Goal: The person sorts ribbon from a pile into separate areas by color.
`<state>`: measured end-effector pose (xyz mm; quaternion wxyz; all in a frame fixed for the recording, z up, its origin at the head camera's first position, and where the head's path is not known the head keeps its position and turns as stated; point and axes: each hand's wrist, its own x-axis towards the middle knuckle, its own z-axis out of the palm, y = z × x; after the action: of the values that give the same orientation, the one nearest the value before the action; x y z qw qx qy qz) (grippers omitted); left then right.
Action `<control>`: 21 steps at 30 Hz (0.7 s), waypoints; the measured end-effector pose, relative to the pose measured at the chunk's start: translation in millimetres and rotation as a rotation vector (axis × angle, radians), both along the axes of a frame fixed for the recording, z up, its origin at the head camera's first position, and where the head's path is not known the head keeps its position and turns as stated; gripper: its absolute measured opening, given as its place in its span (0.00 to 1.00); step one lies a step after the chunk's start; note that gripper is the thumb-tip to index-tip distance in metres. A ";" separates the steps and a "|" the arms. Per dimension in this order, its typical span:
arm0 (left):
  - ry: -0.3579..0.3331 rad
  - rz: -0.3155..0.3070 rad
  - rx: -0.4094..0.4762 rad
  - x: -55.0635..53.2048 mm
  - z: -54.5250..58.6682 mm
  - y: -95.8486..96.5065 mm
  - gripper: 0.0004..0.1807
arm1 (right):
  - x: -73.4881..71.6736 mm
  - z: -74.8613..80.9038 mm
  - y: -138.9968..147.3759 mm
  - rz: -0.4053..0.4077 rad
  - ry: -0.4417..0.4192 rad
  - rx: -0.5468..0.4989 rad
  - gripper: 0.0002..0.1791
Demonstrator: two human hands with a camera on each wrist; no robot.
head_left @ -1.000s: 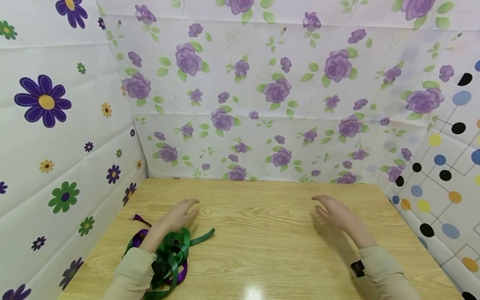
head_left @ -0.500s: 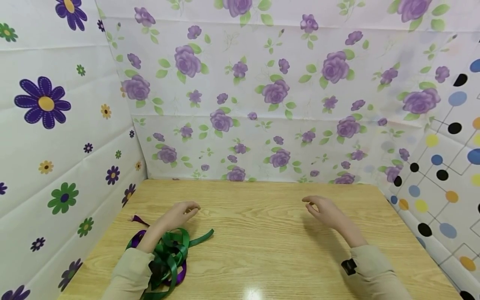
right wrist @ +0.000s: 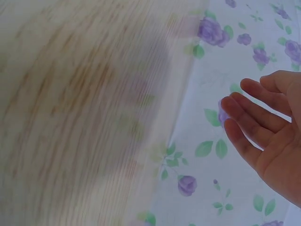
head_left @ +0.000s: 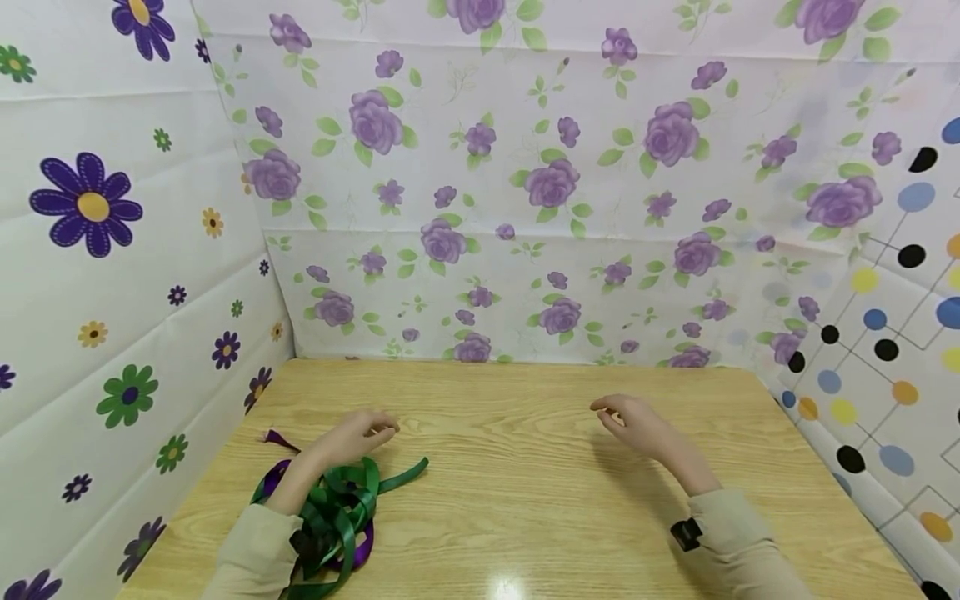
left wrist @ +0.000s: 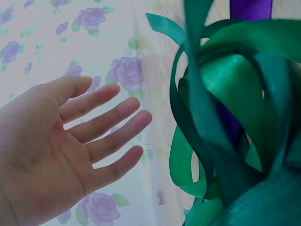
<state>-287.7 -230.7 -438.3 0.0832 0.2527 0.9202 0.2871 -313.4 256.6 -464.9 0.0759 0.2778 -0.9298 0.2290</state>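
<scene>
Handling the green satin ribbon [head_left: 347, 531] well would, we judge, mean pinching its loose end [head_left: 407, 475] and easing it free, since tugging could tighten the loops. It lies tangled with purple ribbon [head_left: 364, 547] at lower left of the head view, on the wood-grain table [head_left: 517, 475], partly under our left forearm [head_left: 291, 490]. Our left hand [head_left: 354, 437] is empty, fingers spread; our right hand [head_left: 636, 425], right of centre, is empty too, fingers slightly bent and a little apart. Since a second ago it has shifted leftward; the ribbons look unmoved.
</scene>
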 end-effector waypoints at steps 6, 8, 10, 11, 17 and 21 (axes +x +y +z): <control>-0.031 0.056 -0.028 5.0 1.0 -0.5 0.17 | -1.0 -0.7 -13.4 0.045 -0.012 -0.006 0.13; -0.031 0.099 -0.081 7.9 2.0 -1.1 0.16 | -0.5 0.0 -18.3 0.061 -0.024 -0.013 0.13; -0.036 0.151 -0.134 10.7 2.1 -2.3 0.15 | -0.1 0.4 -22.7 0.073 -0.041 -0.017 0.13; -0.033 0.163 -0.162 12.3 2.3 -3.2 0.15 | -0.1 0.5 -24.8 0.078 -0.047 -0.018 0.13; -0.029 0.194 -0.208 19.4 1.0 -9.9 0.15 | -2.6 -2.7 -36.3 0.120 -0.073 -0.008 0.14; -0.023 0.203 -0.228 20.7 -0.3 -14.0 0.14 | -4.6 -5.1 -44.0 0.153 -0.088 -0.005 0.14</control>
<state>-267.0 -244.7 -438.7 0.0924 0.1441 0.9666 0.1907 -318.0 212.7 -470.0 0.0179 0.3376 -0.9077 0.2487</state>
